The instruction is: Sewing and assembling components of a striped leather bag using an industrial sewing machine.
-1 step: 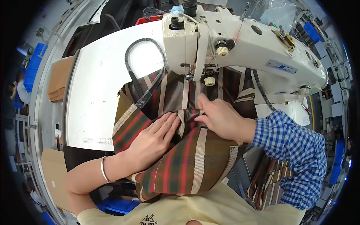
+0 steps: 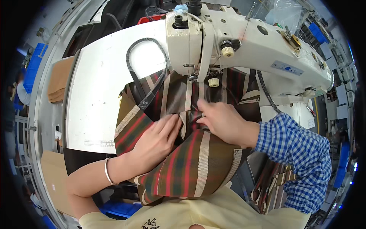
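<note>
A brown bag (image 2: 177, 170) with red, green and cream stripes lies bunched between me and the sewing machine (image 2: 244, 42). Its dark, glossy inner side (image 2: 177, 93) faces up, and its far part lies beneath the machine's needle area. A dark strap (image 2: 165, 59) loops from it onto the white tabletop. My left hand (image 2: 158, 139) is closed over a folded edge near the bag's middle, fingers together and thumb hidden. Just right of it, my right hand (image 2: 221, 118) grips the glossy cloth with bent fingers, its fingertips partly hidden. Both hands stay on the near side of the needle.
The white tabletop (image 2: 101, 91) extends to the left, with brown card pieces (image 2: 61, 80) beyond its edge. More striped pieces (image 2: 272, 187) hang at my lower right. A blue bin (image 2: 120, 209) sits low near my left elbow, and a red tray (image 2: 150, 19) is behind the machine.
My left fingers have bent a little more at the folded edge. My right hand has shifted slightly left. The bag stays almost where it was.
</note>
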A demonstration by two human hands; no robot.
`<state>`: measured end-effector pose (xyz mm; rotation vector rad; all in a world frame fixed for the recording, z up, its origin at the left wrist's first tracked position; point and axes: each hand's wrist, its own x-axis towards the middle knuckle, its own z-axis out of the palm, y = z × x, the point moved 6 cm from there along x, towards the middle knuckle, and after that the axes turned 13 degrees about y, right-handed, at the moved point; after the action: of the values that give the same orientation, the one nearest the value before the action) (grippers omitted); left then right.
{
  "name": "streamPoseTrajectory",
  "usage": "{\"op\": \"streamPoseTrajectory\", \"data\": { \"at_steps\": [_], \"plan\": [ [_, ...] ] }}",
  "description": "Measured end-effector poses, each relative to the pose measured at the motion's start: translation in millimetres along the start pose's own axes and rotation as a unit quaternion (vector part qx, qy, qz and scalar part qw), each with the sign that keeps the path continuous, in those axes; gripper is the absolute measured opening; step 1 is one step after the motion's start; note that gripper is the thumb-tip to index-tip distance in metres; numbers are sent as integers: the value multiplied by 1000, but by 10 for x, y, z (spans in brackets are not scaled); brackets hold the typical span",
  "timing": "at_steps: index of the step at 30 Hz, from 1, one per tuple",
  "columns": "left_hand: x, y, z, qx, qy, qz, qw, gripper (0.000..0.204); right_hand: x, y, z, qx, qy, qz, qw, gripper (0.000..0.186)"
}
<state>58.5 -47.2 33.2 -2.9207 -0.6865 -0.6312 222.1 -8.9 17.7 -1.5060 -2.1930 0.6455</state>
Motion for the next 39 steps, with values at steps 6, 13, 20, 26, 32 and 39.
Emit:
{"op": "streamPoseTrajectory", "data": {
  "at_steps": [6, 13, 20, 26, 32, 39],
  "plan": [
    [-30, 77, 182, 0, -55, -71, 996, 61, -251, -195, 75, -194, -21, -172, 966, 48],
    [-206, 452, 161, 80, -29, 3, 996, 47, -645, -433, 220, -334, 45, -313, 888, 24],
    [-436, 829, -194, -159, 30, 84, 983, 20, -1004, -597, 234, -145, -54, -373, 915, 11],
    [-95, 653, -413, -176, -55, 118, 976, 19, -901, -454, 141, -103, -109, -242, 959, 31],
    [-266, 367, -344, -158, -167, -88, 969, 52, -831, -494, 654, -211, 112, -340, 910, 21],
    [338, 228, -679, -166, -305, -40, 937, 22, -534, -451, -334, -211, -294, -151, 920, 23]
  ]
}}
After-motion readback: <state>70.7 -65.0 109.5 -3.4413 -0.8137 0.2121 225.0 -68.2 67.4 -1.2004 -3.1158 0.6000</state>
